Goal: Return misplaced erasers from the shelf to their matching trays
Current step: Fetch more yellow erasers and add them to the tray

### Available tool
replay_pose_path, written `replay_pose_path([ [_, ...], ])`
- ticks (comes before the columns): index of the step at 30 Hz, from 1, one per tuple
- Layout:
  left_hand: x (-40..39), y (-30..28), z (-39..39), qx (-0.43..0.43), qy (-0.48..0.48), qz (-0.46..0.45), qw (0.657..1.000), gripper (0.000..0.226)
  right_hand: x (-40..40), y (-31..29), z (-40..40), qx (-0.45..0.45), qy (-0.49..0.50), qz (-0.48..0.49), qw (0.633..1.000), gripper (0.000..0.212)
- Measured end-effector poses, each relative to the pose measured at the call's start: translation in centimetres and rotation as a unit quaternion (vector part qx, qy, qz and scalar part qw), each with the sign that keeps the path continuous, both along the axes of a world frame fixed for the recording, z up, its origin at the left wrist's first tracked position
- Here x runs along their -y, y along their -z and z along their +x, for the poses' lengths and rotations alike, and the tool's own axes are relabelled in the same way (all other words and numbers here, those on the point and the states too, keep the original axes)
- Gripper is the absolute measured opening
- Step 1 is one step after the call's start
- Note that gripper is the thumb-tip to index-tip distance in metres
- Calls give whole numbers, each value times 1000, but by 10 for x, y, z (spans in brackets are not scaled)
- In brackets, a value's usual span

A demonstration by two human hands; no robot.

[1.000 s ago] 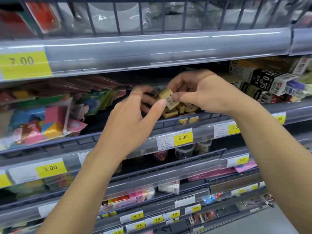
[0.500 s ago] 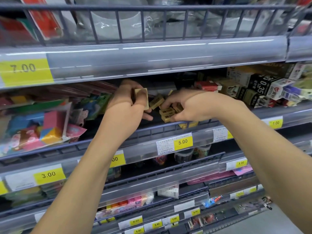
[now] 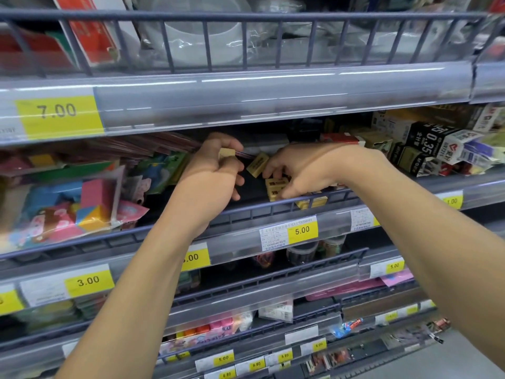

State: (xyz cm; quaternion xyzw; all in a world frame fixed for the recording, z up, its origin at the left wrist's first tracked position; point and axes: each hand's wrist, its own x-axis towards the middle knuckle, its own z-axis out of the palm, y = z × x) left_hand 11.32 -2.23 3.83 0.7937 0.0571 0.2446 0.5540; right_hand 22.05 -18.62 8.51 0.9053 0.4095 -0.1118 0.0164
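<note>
a shop shelf with a wire front rail (image 3: 273, 207). behind the rail, the left hand (image 3: 210, 173) pinches one yellow eraser (image 3: 226, 153); the right hand (image 3: 303, 170) fingers the stacked erasers (image 3: 276, 187). just beyond them a loose eraser (image 3: 258, 164) tilts, and a nudge could topple it.

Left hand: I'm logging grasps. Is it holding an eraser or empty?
Holding: the left hand pinches a yellow eraser between thumb and fingers.

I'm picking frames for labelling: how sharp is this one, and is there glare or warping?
Head view: the hands and the yellow erasers are fairly sharp; the edges smear; glare streaks the clear price rail; the wide lens bows the shelves.
</note>
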Motion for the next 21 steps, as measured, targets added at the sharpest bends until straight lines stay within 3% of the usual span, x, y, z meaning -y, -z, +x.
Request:
replay_pose_path([
  [3,0,-1,-1,-18,-4,10,1000,23,2,2,-2,7,15,55,998,61],
  [4,0,-1,-2,-27,-9,-4,1000,9,3,3,-4,2,27,104,994,58],
  [5,1,-2,-3,-35,-15,-15,999,12,3,3,-7,-9,41,167,985,55],
  [8,3,-6,-5,-55,-2,-42,998,53,1,6,-24,-40,63,374,925,49],
  [11,13,-12,-4,-60,22,-101,993,77,-8,15,-46,-18,28,484,875,41],
  [13,21,-15,-1,-59,16,-144,988,69,-15,20,-53,1,35,504,863,41],
  [17,24,-11,7,-34,25,-217,975,25,-16,27,-52,43,42,507,860,43],
  [21,22,-10,8,-42,24,-175,983,17,-12,30,-50,41,23,473,880,50],
])
